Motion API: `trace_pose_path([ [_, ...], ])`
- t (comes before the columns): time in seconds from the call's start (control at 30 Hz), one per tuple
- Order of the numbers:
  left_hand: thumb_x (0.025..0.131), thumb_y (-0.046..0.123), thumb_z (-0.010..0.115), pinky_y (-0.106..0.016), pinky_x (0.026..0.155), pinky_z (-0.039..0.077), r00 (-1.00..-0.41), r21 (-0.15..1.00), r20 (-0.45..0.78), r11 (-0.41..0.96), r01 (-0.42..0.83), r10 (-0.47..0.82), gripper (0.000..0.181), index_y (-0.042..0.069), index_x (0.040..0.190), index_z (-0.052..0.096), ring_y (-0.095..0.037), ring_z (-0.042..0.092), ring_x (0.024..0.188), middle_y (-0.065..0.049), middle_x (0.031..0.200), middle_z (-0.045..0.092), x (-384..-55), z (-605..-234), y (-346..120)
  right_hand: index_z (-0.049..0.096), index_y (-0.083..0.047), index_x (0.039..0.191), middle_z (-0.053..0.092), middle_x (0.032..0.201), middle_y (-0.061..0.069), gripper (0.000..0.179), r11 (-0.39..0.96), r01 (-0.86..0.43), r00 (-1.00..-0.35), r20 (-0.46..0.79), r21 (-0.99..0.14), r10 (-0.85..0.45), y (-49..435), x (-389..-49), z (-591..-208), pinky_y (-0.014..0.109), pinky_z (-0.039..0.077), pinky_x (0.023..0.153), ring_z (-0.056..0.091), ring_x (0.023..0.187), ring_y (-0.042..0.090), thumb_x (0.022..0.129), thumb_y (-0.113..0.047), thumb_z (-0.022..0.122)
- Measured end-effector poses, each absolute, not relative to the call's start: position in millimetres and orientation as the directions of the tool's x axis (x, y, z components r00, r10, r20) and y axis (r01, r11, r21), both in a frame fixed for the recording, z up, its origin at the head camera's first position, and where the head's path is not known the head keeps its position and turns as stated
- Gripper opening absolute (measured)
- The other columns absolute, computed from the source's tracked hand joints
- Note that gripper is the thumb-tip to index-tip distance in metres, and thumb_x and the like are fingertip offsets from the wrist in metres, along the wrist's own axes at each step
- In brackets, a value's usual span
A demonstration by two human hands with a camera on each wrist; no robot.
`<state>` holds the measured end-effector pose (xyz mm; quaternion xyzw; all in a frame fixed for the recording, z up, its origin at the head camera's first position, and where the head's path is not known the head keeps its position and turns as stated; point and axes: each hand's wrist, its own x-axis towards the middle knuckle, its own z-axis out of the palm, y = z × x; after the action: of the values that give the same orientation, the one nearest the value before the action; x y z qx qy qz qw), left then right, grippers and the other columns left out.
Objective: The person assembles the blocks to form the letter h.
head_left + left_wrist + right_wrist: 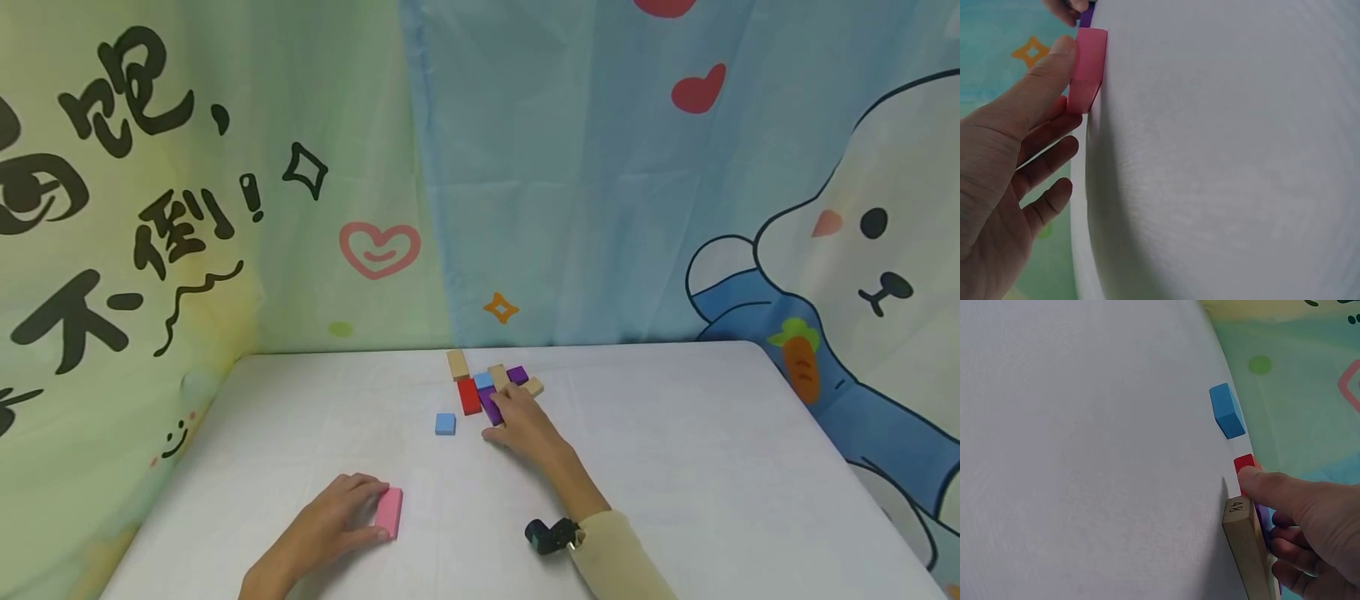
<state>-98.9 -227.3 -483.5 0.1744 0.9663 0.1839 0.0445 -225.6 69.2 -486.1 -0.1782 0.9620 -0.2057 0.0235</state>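
My left hand (pixel 330 521) pinches a pink block (pixel 389 512) between thumb and fingers, near the front of the white table. In the left wrist view the thumb lies along one side of the pink block (pixel 1089 69). My right hand (pixel 528 425) reaches over a loose cluster of blocks farther back, its thumb spread from the fingers. Nearest to those fingers is a purple block (pixel 491 407), partly covered by them. A red block (pixel 469 397) lies beside it. In the right wrist view, a wooden block marked 48 (pixel 1242 537) sits beside the right hand (pixel 1319 531).
A blue block (pixel 446 424) lies apart, left of the right hand. More blocks in the cluster are a smaller blue one (pixel 483 380), a second purple one (pixel 517 375) and several wooden ones (pixel 457 365). A printed curtain (pixel 570 208) hangs behind the table (pixel 712 467).
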Motion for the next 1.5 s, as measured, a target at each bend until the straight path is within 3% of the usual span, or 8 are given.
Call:
trace_pose_path([
  [0.23,0.074,0.057,0.064,-0.034,0.092,0.047,-0.917,0.368,0.094,0.842,0.394,0.388,0.057,0.023,0.119,0.059,-0.005,0.051,0.107,0.015,0.114,0.056,-100.1,-483.3,-227.3,0.055,-0.001,0.124,0.048,0.109,0.009,0.059,0.872,-0.296,-0.949,0.021,-0.390,-0.313,64.0,-228.9,-487.1,0.031,0.046,0.086,0.044,0.099,0.018,0.077,-0.032,0.073],
  [0.43,0.073,0.058,0.063,-0.035,0.092,0.047,-0.916,0.361,0.087,0.845,0.395,0.391,0.057,0.023,0.118,0.059,-0.006,0.050,0.107,0.014,0.115,0.056,-100.9,-483.2,-228.4,0.055,-0.003,0.125,0.052,0.107,0.009,0.055,0.873,-0.289,-0.948,-0.006,-0.392,-0.317,60.0,-230.8,-488.8,0.030,0.045,0.082,0.045,0.094,0.017,0.079,-0.029,0.071],
  [0.67,0.073,0.059,0.064,-0.035,0.093,0.047,-0.926,0.370,0.059,0.853,0.368,0.374,0.057,0.025,0.119,0.059,-0.005,0.051,0.108,0.016,0.115,0.055,-102.4,-485.3,-228.2,0.061,-0.002,0.115,0.053,0.104,0.008,0.042,0.872,-0.313,-0.946,0.038,-0.377,-0.323,59.8,-231.7,-488.0,0.032,0.048,0.084,0.048,0.093,0.018,0.081,-0.026,0.069],
  [0.8,0.073,0.059,0.063,-0.034,0.092,0.047,-0.924,0.371,0.071,0.850,0.374,0.376,0.057,0.026,0.118,0.059,-0.005,0.050,0.107,0.017,0.114,0.055,-101.8,-486.7,-229.0,0.064,-0.004,0.109,0.054,0.112,0.008,0.034,0.861,-0.332,-0.941,0.074,-0.385,-0.330,62.5,-234.1,-487.1,0.034,0.048,0.090,0.051,0.103,0.020,0.082,-0.025,0.068],
  [1.0,0.072,0.060,0.062,-0.034,0.090,0.048,-0.922,0.362,0.091,0.850,0.383,0.377,0.058,0.025,0.118,0.060,-0.005,0.051,0.105,0.017,0.113,0.056,-100.4,-486.9,-230.7,0.063,-0.008,0.112,0.055,0.127,0.007,0.037,0.851,-0.339,-0.932,0.020,-0.400,-0.362,65.6,-235.3,-483.1,0.039,0.042,0.101,0.048,0.120,0.024,0.081,-0.027,0.070],
  [1.33,0.071,0.062,0.063,-0.036,0.093,0.047,-0.940,0.382,-0.039,0.874,0.300,0.340,0.062,0.025,0.120,0.058,-0.008,0.051,0.108,0.013,0.116,0.056,-100.4,-481.7,-228.7,0.065,-0.009,0.102,0.059,0.113,0.005,0.032,0.830,-0.332,-0.928,0.000,-0.448,-0.372,66.1,-232.7,-481.7,0.036,0.047,0.095,0.050,0.107,0.020,0.078,-0.028,0.073],
  [1.5,0.071,0.060,0.064,-0.034,0.091,0.048,-0.911,0.344,0.097,0.845,0.410,0.402,0.060,0.021,0.117,0.060,-0.007,0.052,0.105,0.013,0.113,0.057,-100.2,-485.8,-229.3,0.057,-0.006,0.120,0.052,0.126,0.011,0.052,0.848,-0.300,-0.934,-0.044,-0.437,-0.353,64.4,-231.8,-483.1,0.039,0.045,0.098,0.047,0.117,0.025,0.078,-0.032,0.072],
])
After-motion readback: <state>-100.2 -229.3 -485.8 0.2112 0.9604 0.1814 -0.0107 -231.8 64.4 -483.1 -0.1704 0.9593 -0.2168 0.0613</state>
